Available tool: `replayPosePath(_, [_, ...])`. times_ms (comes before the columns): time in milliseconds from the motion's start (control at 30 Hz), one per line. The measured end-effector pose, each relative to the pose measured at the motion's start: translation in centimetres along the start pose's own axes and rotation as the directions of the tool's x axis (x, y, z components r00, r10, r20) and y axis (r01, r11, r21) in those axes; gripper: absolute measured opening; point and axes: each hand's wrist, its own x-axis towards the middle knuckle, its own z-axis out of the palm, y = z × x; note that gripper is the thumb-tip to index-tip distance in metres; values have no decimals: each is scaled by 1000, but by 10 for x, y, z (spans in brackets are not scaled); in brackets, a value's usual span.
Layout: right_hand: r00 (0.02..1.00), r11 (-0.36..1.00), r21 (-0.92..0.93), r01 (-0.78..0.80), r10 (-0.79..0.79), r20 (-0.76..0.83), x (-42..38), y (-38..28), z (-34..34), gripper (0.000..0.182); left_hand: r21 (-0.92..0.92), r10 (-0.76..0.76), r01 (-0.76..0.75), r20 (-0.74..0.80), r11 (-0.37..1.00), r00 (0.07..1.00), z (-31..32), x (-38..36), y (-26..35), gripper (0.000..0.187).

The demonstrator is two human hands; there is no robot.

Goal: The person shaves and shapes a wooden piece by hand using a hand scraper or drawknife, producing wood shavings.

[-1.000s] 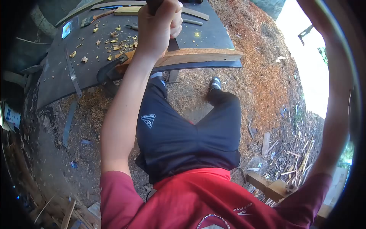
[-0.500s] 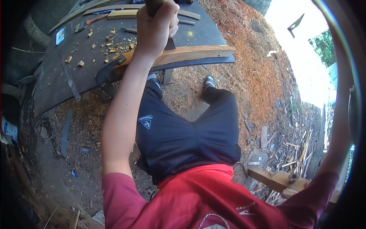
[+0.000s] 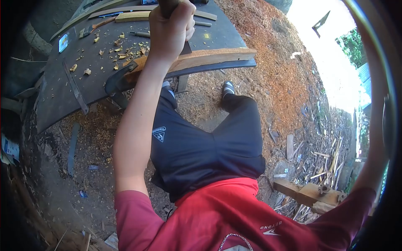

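Observation:
My left hand [image 3: 172, 31] is closed in a fist around the handle of a chisel [image 3: 186, 49]. The chisel's dark blade points down to the upper side of a long, slightly curved wooden piece [image 3: 213, 58]. That piece lies along the near edge of the dark worktable [image 3: 54, 98], and a black clamp [image 3: 119, 79] grips it near its left end. My left forearm covers part of the wood. On the right, my other arm is raised and runs up out of the picture, so my right hand is hidden.
Wood shavings [image 3: 121, 50], a flat metal strip [image 3: 74, 85], a brush [image 3: 86, 31], a phone-like object [image 3: 63, 43] and several wooden strips [image 3: 132, 16] lie on the worktable. Sawdust [image 3: 268, 54] covers the ground. Timber with a bolt [image 3: 312, 194] stands at lower right.
The view has shifted slightly. My left hand and the chisel stay at about the same spot on the wood, and my right arm remains raised.

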Motion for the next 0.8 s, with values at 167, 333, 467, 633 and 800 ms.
replayPosePath(167, [1000, 1000, -8, 19, -19, -3, 6, -4, -1, 72, -32, 5, -5, 6, 999, 1000, -3, 2, -4, 34])
replayPosePath(333, [999, 999, -8, 37, -37, -20, 16, -3, -11, 72, -21, 10, -10, 15, 1000, 1000, -5, -1, -5, 34])
replayPosePath(467, [998, 999, -15, 50, -50, -31, 24, -7, -19, 72, -11, 2, -2, 24, 1000, 1000, -3, 0, -5, 35])
replayPosePath(633, [997, 997, -11, 70, -70, -34, 31, -11, -22, 72, -1, -13, 13, 1, 1000, 1000, -3, 1, -6, 35])
replayPosePath(800, [996, 996, -16, 82, -83, -42, 37, -12, -25, 72, 33, 35, -36, 26, 999, 999, -1, -1, -5, 33])
